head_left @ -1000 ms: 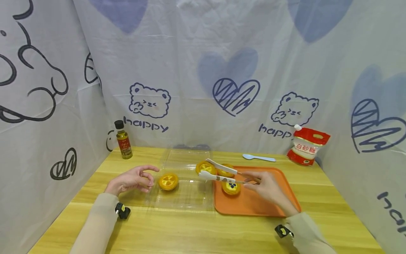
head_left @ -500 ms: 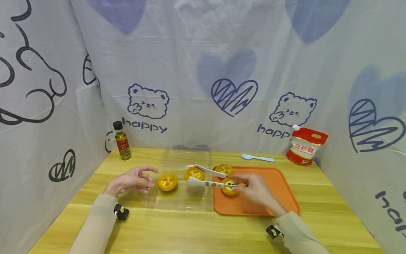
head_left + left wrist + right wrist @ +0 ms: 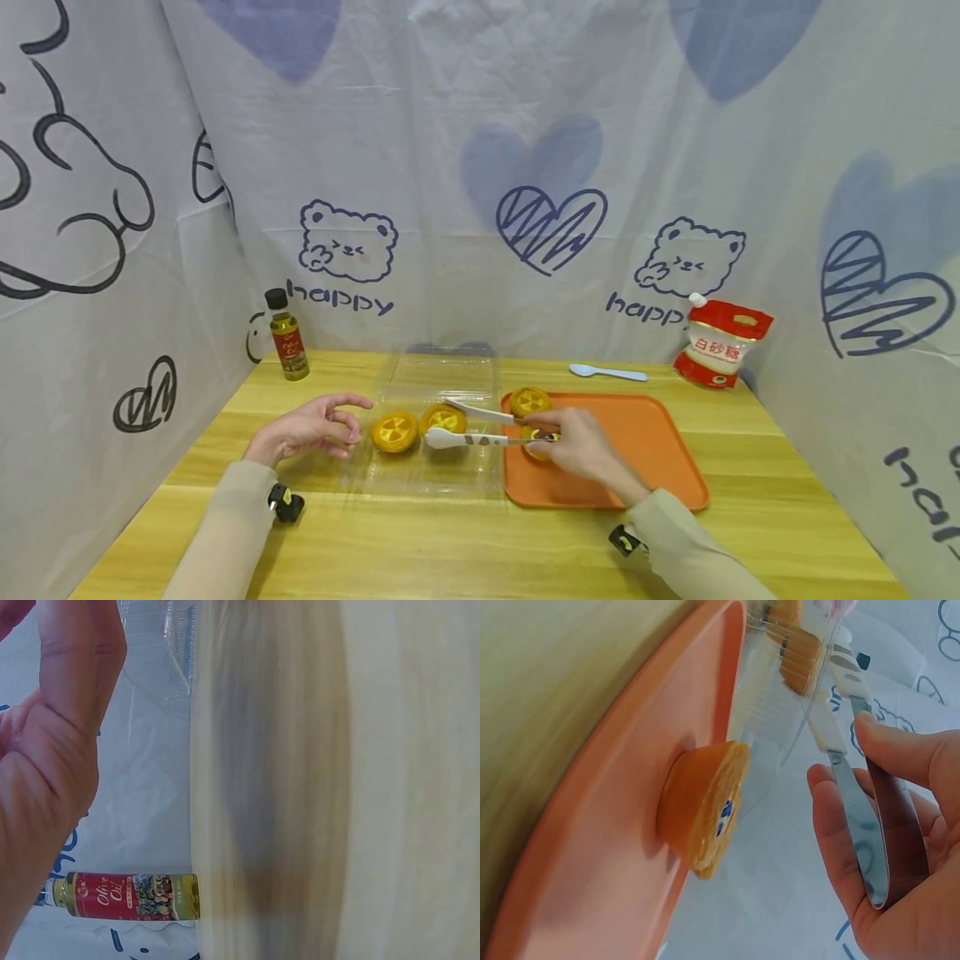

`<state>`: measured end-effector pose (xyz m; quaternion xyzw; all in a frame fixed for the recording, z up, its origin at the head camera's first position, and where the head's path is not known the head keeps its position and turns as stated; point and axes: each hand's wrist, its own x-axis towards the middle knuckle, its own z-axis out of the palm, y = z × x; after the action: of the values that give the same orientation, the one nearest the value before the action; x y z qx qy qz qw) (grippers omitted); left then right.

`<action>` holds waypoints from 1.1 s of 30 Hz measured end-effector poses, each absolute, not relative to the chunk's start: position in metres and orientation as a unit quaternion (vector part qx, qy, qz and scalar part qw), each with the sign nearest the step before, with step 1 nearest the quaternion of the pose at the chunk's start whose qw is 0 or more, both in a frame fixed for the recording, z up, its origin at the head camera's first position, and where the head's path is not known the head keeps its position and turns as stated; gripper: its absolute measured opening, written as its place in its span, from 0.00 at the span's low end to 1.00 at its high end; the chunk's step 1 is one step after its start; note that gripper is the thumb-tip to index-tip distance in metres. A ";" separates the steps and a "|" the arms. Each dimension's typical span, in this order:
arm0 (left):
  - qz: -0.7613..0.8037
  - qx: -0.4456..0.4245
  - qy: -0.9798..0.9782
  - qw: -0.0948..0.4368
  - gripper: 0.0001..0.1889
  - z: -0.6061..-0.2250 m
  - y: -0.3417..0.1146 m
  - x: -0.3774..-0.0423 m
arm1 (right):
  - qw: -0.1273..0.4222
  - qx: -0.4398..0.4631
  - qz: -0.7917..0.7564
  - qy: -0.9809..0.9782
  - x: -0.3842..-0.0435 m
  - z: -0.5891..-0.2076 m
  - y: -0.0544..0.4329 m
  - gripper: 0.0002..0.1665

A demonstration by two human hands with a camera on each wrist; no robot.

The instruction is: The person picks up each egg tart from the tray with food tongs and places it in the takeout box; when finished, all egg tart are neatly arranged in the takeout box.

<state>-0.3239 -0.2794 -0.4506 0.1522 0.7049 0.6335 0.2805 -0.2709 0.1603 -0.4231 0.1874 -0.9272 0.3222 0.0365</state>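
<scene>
My right hand (image 3: pixel 576 443) grips a pair of metal tongs (image 3: pixel 859 832) with white tips, thumb on one arm and fingers round the other. Between the tips is an egg tart (image 3: pixel 441 419) with a pale cross pattern, over the clear plastic box (image 3: pixel 450 485). Another egg tart (image 3: pixel 394 433) sits in the left part of the box, close beside it. Left of the box my left hand (image 3: pixel 311 429) hovers with loosely bent fingers, holding nothing. Below the right hand a blueberry-topped tart (image 3: pixel 697 806) stands on the orange tray (image 3: pixel 630 442), partly hidden in the head view.
One more tart (image 3: pixel 529 401) lies at the tray's back left corner. The box's lid (image 3: pixel 442 371) stands open behind it. An olive oil bottle (image 3: pixel 288 340) is at the back left. A pale blue spoon (image 3: pixel 607 372) and a red-and-white sugar bag (image 3: pixel 720 343) are at the back right.
My right hand has moved left with the tongs, carrying the tart from near the tray's edge across and down to beside the other tart in the box. The left hand stays put.
</scene>
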 end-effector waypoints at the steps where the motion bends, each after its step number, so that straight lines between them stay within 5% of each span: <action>1: 0.633 0.152 0.706 0.280 0.39 -0.451 -0.280 -0.324 | 0.034 0.187 0.321 -0.928 -0.271 -0.422 0.158 0.21; 33: 0.642 0.153 0.696 0.282 0.37 -0.453 -0.279 -0.324 | 0.042 0.202 0.239 -0.949 -0.271 -0.409 0.141 0.23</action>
<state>-0.3238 -0.2786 -0.4528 0.1532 0.6963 0.6418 0.2825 -0.2712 0.1409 -0.4092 0.2016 -0.9489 0.2389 0.0420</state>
